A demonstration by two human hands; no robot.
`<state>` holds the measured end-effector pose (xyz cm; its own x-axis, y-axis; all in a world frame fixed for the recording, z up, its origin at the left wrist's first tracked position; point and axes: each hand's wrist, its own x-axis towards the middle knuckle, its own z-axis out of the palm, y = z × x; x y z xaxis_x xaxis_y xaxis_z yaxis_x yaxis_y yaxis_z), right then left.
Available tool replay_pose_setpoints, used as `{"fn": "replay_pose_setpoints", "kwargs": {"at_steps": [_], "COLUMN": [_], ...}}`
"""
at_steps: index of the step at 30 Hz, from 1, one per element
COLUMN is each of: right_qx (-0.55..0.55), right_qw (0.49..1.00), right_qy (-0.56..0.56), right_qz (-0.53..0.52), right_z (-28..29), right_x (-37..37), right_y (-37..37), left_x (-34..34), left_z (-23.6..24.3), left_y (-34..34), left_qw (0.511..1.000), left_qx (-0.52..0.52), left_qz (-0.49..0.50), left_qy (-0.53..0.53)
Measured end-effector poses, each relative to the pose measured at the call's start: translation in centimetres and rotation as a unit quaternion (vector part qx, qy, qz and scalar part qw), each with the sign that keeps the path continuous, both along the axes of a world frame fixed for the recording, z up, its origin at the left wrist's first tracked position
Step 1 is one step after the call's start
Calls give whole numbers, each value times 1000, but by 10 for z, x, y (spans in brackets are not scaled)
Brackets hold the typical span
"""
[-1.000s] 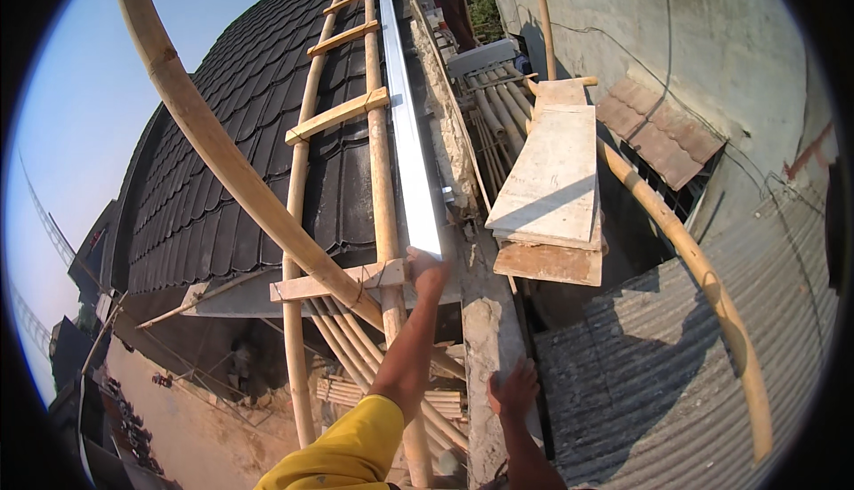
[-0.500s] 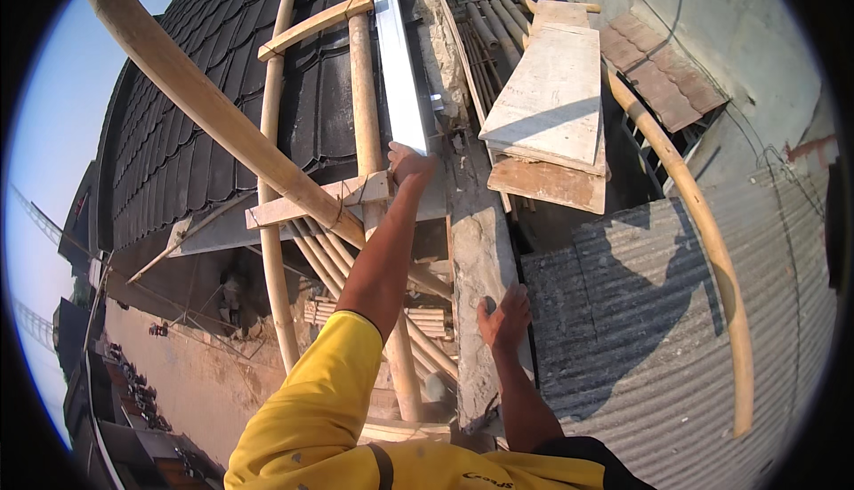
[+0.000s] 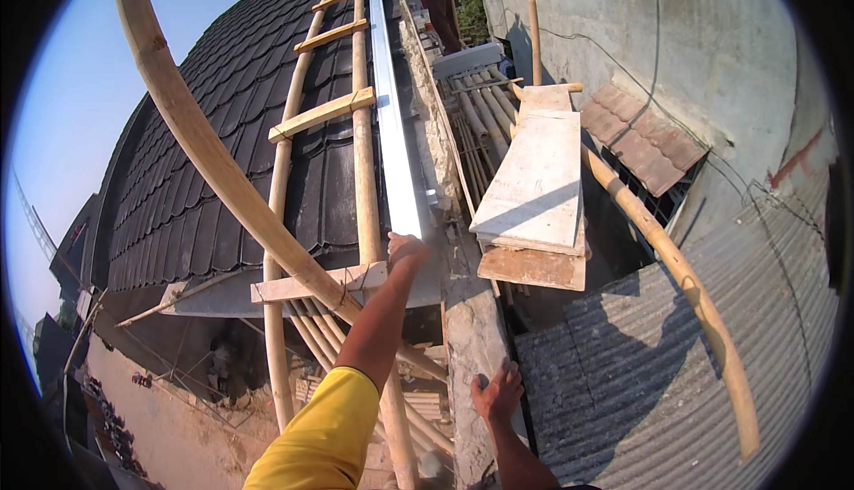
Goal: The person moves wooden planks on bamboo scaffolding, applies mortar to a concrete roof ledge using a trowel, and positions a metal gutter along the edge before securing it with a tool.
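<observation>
Holding the lower end of the long metal strip [image 3: 394,147], the left grip [image 3: 407,248] looks closed on its edge, the underside hidden; the right grip [image 3: 498,392] lies spread on the rough concrete ledge [image 3: 471,312]. The strip runs lengthwise between the bamboo ladder [image 3: 322,114] and the ledge. Good handling probably means guiding the end gently, keeping the length straight and untwisted, and bracing body weight through the right grip rather than the thin metal. Dark roof tiles [image 3: 205,152] slope away leftward; rightward sit stacked pale boards [image 3: 534,178], a corrugated roof [image 3: 640,383] and a plastered building wall [image 3: 747,54], under bright sun.
</observation>
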<state>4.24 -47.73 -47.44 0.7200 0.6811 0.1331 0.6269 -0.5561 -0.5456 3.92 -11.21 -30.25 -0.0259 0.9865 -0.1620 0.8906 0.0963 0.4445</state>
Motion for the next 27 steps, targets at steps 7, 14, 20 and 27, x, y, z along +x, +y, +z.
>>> {"fn": "replay_pose_setpoints", "kwargs": {"at_steps": [7,14,20,27], "right_qx": [9,7,-1,-5], "right_qw": [1000,1000,1000,999], "right_qy": [-10,-28,10,-7], "right_qz": [2,-6,10,34], "right_z": [1,0,2,8], "right_x": [-8,-3,-2,-15], "right_y": [0,0,-3,11], "left_x": [-24,-32,-43,-98], "left_z": [-24,-4,30,-15], "left_y": [65,37,18,70], "left_qw": [954,939,910,894], "left_qx": [-58,56,15,46], "left_qz": [-211,-275,-360,-400], "left_qy": [205,201,206,196]}}
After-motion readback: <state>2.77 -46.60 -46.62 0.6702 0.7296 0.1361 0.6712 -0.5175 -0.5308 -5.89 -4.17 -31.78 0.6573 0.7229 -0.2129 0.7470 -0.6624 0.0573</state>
